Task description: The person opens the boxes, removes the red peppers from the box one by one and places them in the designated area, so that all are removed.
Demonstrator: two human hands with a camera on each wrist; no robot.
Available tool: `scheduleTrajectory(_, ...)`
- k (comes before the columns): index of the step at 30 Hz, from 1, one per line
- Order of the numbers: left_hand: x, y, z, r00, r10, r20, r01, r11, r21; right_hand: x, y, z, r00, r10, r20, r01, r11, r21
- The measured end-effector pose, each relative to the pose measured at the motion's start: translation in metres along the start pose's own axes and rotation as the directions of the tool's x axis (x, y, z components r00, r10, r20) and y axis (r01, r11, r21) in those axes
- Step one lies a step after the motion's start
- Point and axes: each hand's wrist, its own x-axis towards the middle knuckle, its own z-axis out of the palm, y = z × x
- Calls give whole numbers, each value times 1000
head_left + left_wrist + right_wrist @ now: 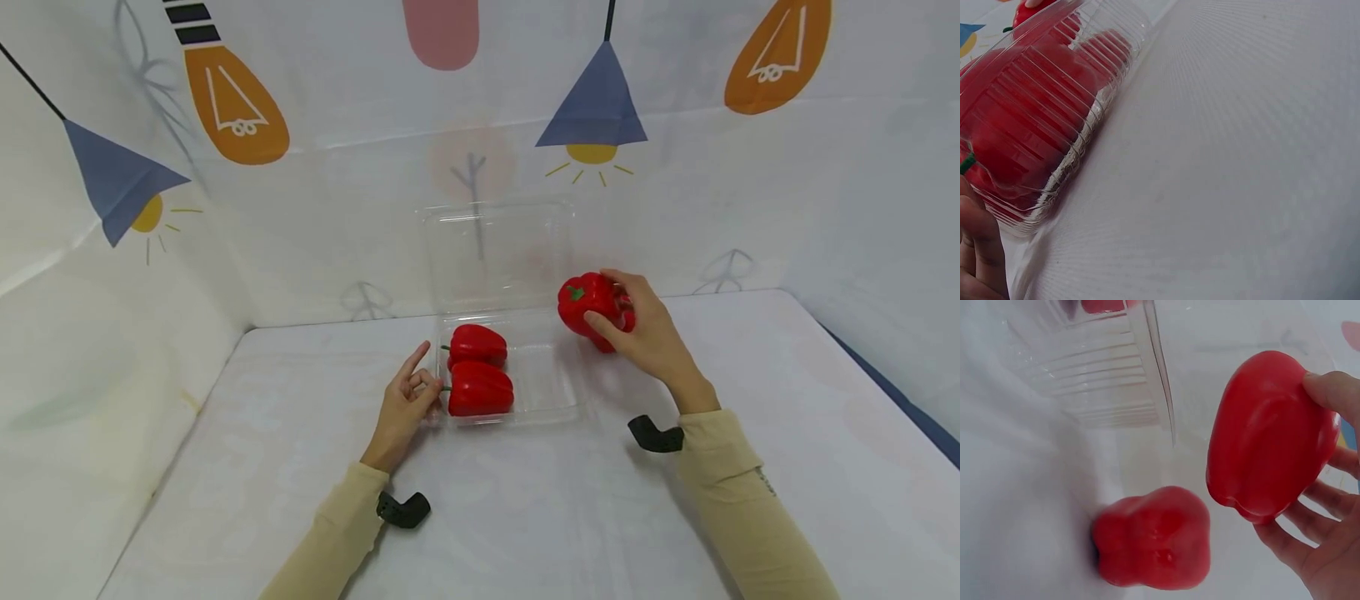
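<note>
A clear plastic clamshell container (542, 408) stands on the table with its lid (498, 250) raised at the back. Two red bell peppers, a rear one (477, 343) and a front one (482, 389), lie side by side in its left half, stems pointing left. My left hand (401, 408) pinches the container's left edge by the front stem, index finger stretched out. To the right of the container, my right hand (645, 333) grips a red bell pepper (1272, 434) with thumb and fingers. Another red bell pepper (1154, 540) rests on the table below it, mostly hidden in the head view.
The white-covered table (525, 517) runs back to a white curtain (345, 217) printed with lamps and bulbs. More curtain hangs along the left and right sides. A black wrist mount (405, 510) sticks out from the left sleeve, another (655, 435) from the right.
</note>
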Motion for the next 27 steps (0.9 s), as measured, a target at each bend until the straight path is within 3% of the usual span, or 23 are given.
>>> scheduleTrajectory(27,0,-1,-2,1000,5,10,-5,1000,-13,-2,14,-19,984,170,-48,-168,985,46)
